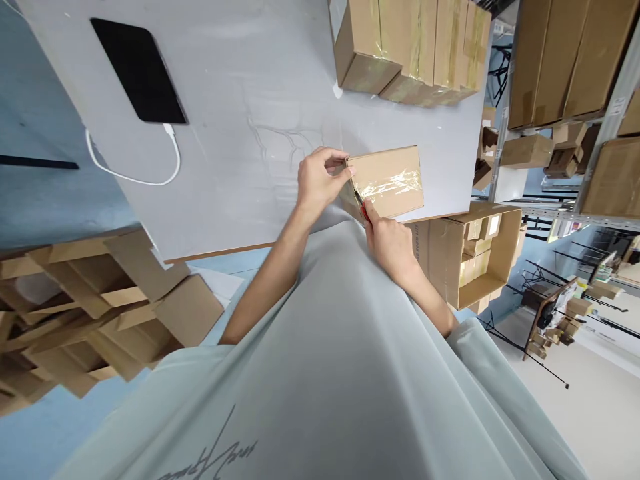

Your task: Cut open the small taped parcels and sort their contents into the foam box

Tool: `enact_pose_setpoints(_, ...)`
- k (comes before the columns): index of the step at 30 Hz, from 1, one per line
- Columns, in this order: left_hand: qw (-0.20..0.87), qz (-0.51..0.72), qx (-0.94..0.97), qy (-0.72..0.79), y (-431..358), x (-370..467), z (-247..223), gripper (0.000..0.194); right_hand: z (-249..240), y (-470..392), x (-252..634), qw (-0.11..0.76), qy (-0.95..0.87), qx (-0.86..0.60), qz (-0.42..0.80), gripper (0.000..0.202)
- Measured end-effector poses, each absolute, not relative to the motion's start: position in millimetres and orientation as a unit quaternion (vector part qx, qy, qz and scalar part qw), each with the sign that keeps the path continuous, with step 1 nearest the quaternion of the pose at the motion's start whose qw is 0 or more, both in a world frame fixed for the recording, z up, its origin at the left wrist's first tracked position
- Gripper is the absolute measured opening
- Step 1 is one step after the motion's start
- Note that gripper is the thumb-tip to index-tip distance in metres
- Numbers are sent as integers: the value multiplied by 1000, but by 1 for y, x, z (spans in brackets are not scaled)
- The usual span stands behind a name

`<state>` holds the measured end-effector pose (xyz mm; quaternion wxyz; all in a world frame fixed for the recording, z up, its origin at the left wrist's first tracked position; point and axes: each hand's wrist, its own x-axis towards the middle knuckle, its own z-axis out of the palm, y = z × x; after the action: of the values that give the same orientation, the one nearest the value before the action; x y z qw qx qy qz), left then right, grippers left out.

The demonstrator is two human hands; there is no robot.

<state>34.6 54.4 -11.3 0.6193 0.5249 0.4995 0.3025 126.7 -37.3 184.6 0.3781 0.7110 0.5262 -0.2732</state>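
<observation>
You have one big gray table (pixel 215 200) in front of you. To its left is one pile of open boxes (pixel 90 313), too jumbled to count. One big open box (pixel 437 260) is by the table's right side, with some small boxes inside. Four taped boxes (pixel 410 50) stand in a row at the far right. One small taped box (pixel 387 180) lies near your edge of the table, between your two hands. One black phone (pixel 140 70) lies at the far left, with one white cord (pixel 169 130). Your left hand (pixel 319 179) pinches the small taped box's left end. Your right hand's (pixel 393 248) fingers close around one red and black cutter (pixel 366 210), its tip at that same end.
</observation>
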Motion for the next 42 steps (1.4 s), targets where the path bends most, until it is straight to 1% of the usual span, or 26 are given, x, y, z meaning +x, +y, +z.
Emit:
enact_pose_setpoints(6, 605, 296, 534, 511, 47, 36, -1, 23, 187, -51, 125, 395, 520, 708, -270, 71)
enact_pose_setpoints(10, 592, 302, 532, 525, 38, 41, 6, 21, 182, -58, 126, 386, 532, 704, -269, 72)
enact_pose_setpoints(14, 582, 308, 523, 542, 34, 43, 9, 22, 176, -67, 133, 385, 537, 689, -298, 75)
enact_pose_setpoints(17, 578, 306, 524, 546, 32, 44, 11, 24, 183, -80, 141, 388, 526, 687, -317, 71)
enact_pose_setpoints(20, 574, 293, 537, 544, 30, 42, 13, 26, 197, -89, 151, 362, 541, 685, -328, 66)
enact_pose_setpoints(23, 561, 280, 551, 550, 27, 41, 13, 34, 205, -94, 171, 320, 547, 698, -335, 64)
enact_pose_setpoints(25, 550, 280, 553, 559, 24, 41, 11, 40, 201, -95, 193, 264, 532, 740, -317, 63)
enact_pose_setpoints(29, 528, 290, 542, 586, 22, 46, 4, 48, 162, -97, 259, 99, 477, 839, -241, 68)
enact_pose_setpoints(31, 517, 296, 539, 595, 24, 48, 3, 46, 136, -96, 289, 36, 454, 862, -224, 70)
enact_pose_setpoints(33, 497, 302, 547, 603, 27, 50, 10, 42, 116, -94, 309, -8, 443, 864, -238, 73)
enact_pose_setpoints(37, 457, 290, 601, 588, 32, 73, 42, 39, 98, -94, 319, -53, 429, 853, -293, 73)
enact_pose_setpoints(40, 464, 247, 663, 533, 29, 109, 61, 36, 94, -95, 319, -66, 423, 844, -323, 71)
enact_pose_setpoints(42, 467, 214, 698, 498, 26, 133, 65, 32, 92, -96, 321, -74, 427, 835, -339, 70)
